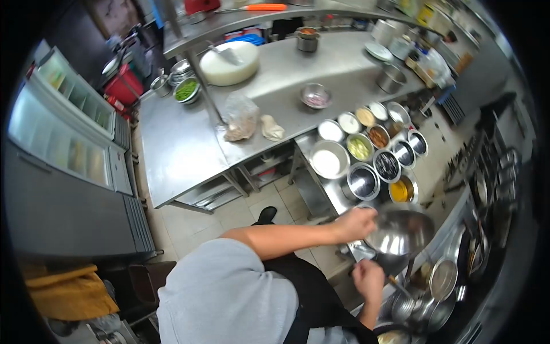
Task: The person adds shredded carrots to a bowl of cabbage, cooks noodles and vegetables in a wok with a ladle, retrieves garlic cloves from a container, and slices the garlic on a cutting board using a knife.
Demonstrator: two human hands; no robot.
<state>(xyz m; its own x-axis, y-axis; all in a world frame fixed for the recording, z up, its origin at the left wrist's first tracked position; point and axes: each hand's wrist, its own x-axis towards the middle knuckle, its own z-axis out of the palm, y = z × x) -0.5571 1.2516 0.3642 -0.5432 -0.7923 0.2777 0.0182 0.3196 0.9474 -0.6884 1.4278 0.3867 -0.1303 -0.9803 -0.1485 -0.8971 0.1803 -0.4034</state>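
Note:
My left hand (pixel 354 224) is closed at the left rim of a large shiny steel bowl (pixel 403 230). Whether the fingers grip that rim or something small is hard to see. Below it, my right hand (pixel 368 277) is curled in a fist. A tool handle (pixel 395 281) runs from beside that fist down toward a perforated skimmer (pixel 404 308), and I cannot make out whether the fingers hold it. Just past the bowl's far edge stands a steel pot of yellow liquid (pixel 401 190).
Several steel containers fill the side counter, among them white contents (pixel 326 163) and chopped green pieces (pixel 359 147). A plastic bag (pixel 240 117) and a small metal bowl (pixel 315 96) sit on the long steel table (pixel 183 149). A strainer (pixel 443 279) lies by the stove at right.

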